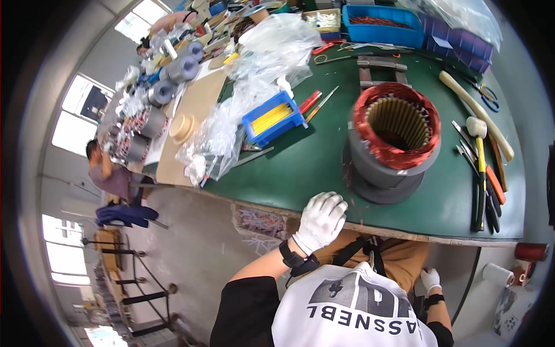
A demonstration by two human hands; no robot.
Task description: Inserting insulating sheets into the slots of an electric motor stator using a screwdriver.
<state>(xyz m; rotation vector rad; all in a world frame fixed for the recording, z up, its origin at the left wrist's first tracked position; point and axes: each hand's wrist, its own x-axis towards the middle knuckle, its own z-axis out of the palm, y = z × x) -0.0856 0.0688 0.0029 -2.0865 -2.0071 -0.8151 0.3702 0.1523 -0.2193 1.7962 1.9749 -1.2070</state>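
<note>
Head view: 1 copper-wound stator, axis upright, ahead-right of gloved left hand, the nearer, loosely uncurled; right hand, low, grip I cannot tell.

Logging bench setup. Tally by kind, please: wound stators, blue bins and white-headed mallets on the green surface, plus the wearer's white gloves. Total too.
Wound stator: 1
Blue bins: 2 (small bin with yellow strips, larger bin at the far side)
White-headed mallet: 1
White gloves: 2 (left hand, right hand)
Total: 6
</note>
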